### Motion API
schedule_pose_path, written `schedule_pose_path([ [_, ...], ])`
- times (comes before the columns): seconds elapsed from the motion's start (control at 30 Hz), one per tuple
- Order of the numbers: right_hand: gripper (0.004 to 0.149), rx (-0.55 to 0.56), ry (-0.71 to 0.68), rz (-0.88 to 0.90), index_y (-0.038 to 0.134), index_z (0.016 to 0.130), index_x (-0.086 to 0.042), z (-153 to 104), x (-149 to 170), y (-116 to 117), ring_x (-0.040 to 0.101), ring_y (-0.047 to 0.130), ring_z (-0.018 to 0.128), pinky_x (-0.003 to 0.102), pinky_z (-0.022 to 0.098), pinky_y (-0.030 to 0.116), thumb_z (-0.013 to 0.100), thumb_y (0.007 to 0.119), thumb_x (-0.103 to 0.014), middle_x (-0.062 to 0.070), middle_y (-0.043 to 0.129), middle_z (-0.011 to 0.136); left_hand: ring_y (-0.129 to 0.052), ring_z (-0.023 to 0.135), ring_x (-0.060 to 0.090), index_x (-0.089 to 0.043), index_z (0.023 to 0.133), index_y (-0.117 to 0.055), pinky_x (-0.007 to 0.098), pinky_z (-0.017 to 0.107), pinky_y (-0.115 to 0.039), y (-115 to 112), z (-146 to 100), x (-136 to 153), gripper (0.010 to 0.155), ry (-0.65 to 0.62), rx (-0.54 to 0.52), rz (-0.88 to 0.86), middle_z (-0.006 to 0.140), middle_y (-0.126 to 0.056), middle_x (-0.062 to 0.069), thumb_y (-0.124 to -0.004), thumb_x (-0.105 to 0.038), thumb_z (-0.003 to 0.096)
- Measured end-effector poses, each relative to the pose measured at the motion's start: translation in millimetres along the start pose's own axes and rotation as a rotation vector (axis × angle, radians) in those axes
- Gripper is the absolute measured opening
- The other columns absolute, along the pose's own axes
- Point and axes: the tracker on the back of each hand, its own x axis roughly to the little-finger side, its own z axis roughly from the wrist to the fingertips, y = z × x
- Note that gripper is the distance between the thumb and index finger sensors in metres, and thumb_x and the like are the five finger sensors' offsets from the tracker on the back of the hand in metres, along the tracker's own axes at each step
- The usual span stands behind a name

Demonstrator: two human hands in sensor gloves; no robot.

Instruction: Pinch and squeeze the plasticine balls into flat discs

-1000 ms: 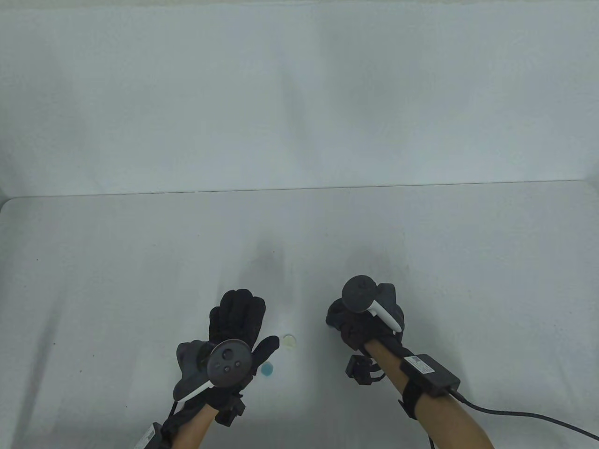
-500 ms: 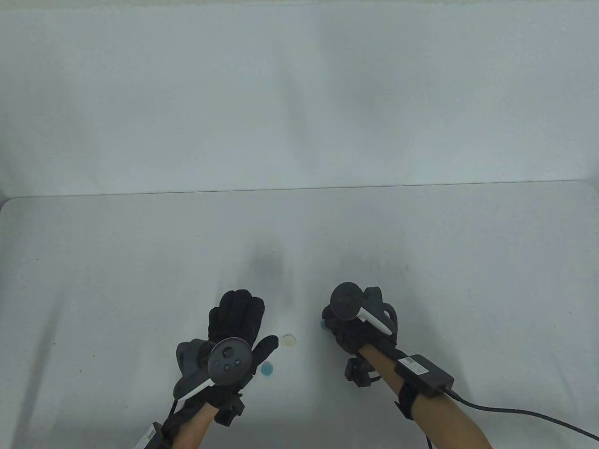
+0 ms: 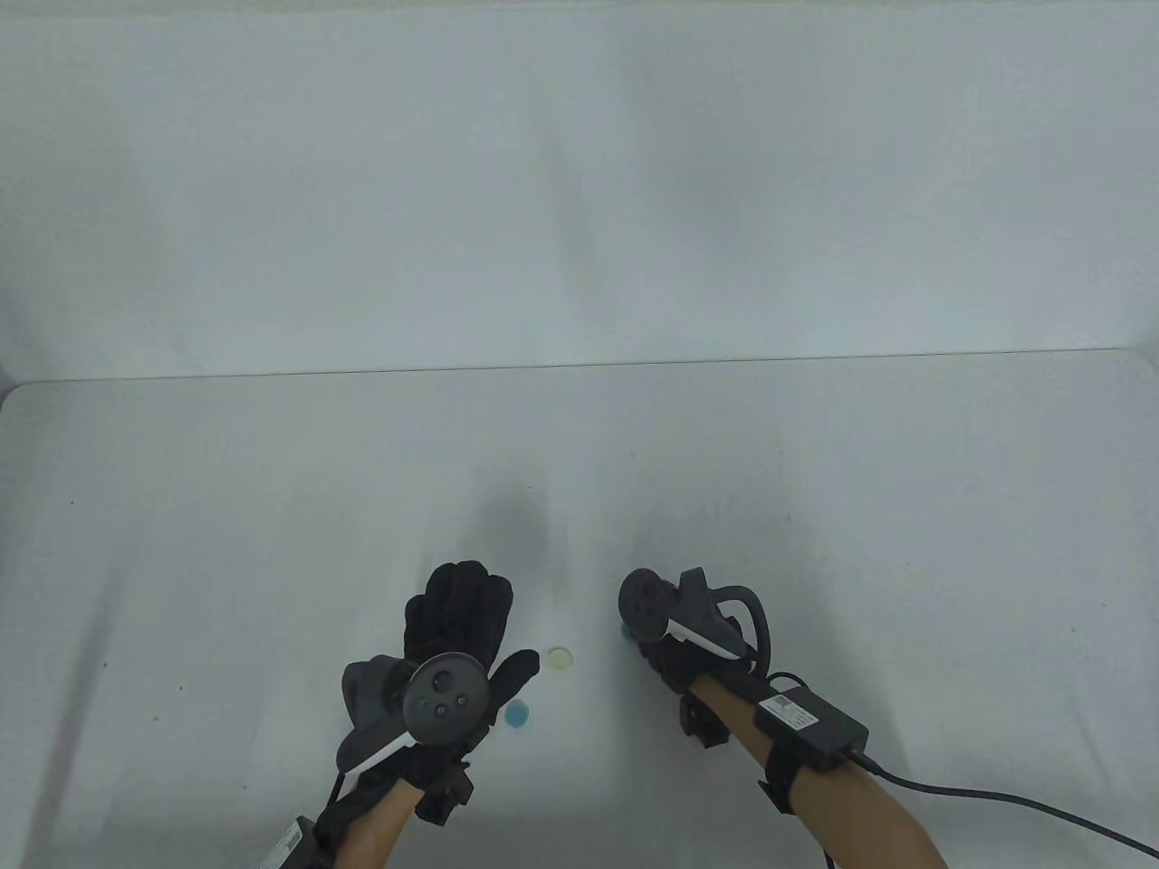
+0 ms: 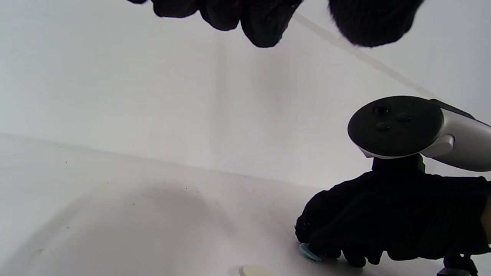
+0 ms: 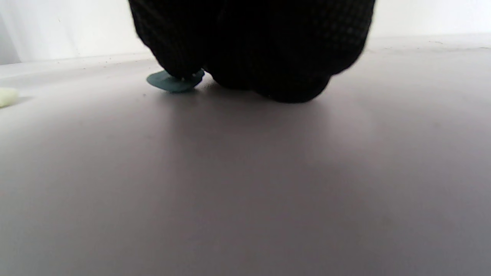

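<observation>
Nearest the table's front edge, the left hand (image 3: 435, 652) lies with its fingers spread and extended flat, palm down, holding nothing; its tracker (image 3: 444, 699) sits on the back of the hand. Just beside its thumb lies a blue plasticine disc (image 3: 518, 715), flat on the white table (image 3: 226, 543). Slightly farther back, off the thumb tip, a pale yellow disc (image 3: 560, 659) lies flat, apart from the blue one. To the right, the right hand (image 3: 688, 647) is curled downward, fingertips (image 5: 180, 61) pressing on a teal plasticine disc (image 5: 174, 81) that shows at the edge of the glove. Whether this piece is pinched between fingers or only pressed against the table cannot be told. In the left wrist view the same piece (image 4: 308, 253) lies under the right glove at table level. Behind the table stands a plain white backdrop (image 3: 579, 181).
</observation>
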Motion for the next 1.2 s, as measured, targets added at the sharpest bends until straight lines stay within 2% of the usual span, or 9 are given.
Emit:
schedule_pose_path([
  [0.13, 0.041, -0.038, 0.000, 0.037, 0.082, 0.091, -0.018, 2, 3, -4, 0.020, 0.099, 0.048, 0.023, 0.030, 0.088, 0.054, 0.080, -0.036, 0.006, 0.096, 0.070, -0.034, 0.108, 0.056, -0.005, 0.115, -0.046, 0.065, 0.073, -0.037, 0, 0, 0, 0.078, 0.000, -0.001, -0.004, 0.118, -0.033, 0.027, -0.065, -0.049, 0.0541],
  [0.27, 0.047, -0.038, -0.007, 0.137, 0.078, 0.095, -0.015, -5, 11, -27, 0.023, 0.100, 0.051, 0.025, 0.031, 0.089, 0.055, 0.077, -0.040, 0.009, 0.093, 0.078, -0.034, 0.108, 0.056, -0.005, 0.115, -0.046, 0.065, 0.073, -0.036, 1, 0, 0, 0.078, -0.004, -0.006, -0.007, 0.118, -0.033, 0.027, -0.065, -0.049, 0.0542],
  [0.43, 0.052, 0.007, -0.060, 0.173, 0.074, 0.100, -0.014, -39, 32, -81, 0.027, 0.099, 0.058, 0.027, 0.034, 0.089, 0.056, 0.076, -0.042, 0.012, 0.089, 0.086, -0.034, 0.108, 0.056, -0.005, 0.115, -0.046, 0.065, 0.073, -0.037, 1, -2, 0, 0.078, -0.009, -0.014, -0.008, 0.118, -0.033, 0.027, -0.064, -0.049, 0.0542],
  [0.6, 0.054, 0.003, -0.065, 0.122, 0.072, 0.102, -0.014, -84, 68, -106, 0.030, 0.097, 0.063, 0.030, 0.037, 0.089, 0.057, 0.075, -0.043, 0.014, 0.086, 0.091, -0.034, 0.108, 0.056, -0.004, 0.115, -0.046, 0.065, 0.073, -0.037, 2, -2, 0, 0.078, -0.015, -0.019, -0.007, 0.118, -0.034, 0.027, -0.064, -0.049, 0.0542],
  [0.7, 0.055, -0.012, -0.042, 0.049, 0.071, 0.103, -0.014, -103, 88, -101, 0.031, 0.097, 0.064, 0.031, 0.038, 0.089, 0.056, 0.075, -0.043, 0.014, 0.085, 0.092, -0.034, 0.108, 0.056, -0.005, 0.115, -0.046, 0.065, 0.073, -0.037, 2, -2, 0, 0.078, -0.018, -0.018, -0.005, 0.118, -0.034, 0.027, -0.064, -0.049, 0.0542],
  [0.77, 0.056, -0.069, -0.009, -0.028, 0.069, 0.104, -0.015, -115, 105, -88, 0.031, 0.096, 0.066, 0.032, 0.039, 0.088, 0.057, 0.075, -0.043, 0.014, 0.084, 0.093, -0.034, 0.108, 0.056, -0.005, 0.115, -0.046, 0.065, 0.073, -0.037, 2, -3, 0, 0.078, -0.017, -0.016, -0.003, 0.118, -0.034, 0.027, -0.064, -0.049, 0.0543],
  [0.93, 0.055, -0.139, 0.020, -0.084, 0.068, 0.104, -0.018, -124, 131, -58, 0.032, 0.094, 0.072, 0.034, 0.041, 0.088, 0.056, 0.076, -0.044, 0.010, 0.083, 0.096, -0.034, 0.108, 0.056, -0.004, 0.115, -0.046, 0.065, 0.073, -0.037, 1, -3, -1, 0.078, -0.017, -0.012, 0.000, 0.118, -0.034, 0.027, -0.064, -0.049, 0.0543],
  [1.2, 0.058, -0.274, 0.022, -0.175, 0.065, 0.106, -0.020, -126, 144, -22, 0.031, 0.091, 0.079, 0.035, 0.045, 0.088, 0.054, 0.077, -0.044, 0.009, 0.079, 0.101, -0.034, 0.108, 0.056, -0.004, 0.115, -0.046, 0.065, 0.073, -0.037, 1, -3, -1, 0.078, -0.021, -0.008, -0.001, 0.118, -0.034, 0.027, -0.064, -0.049, 0.0542],
])
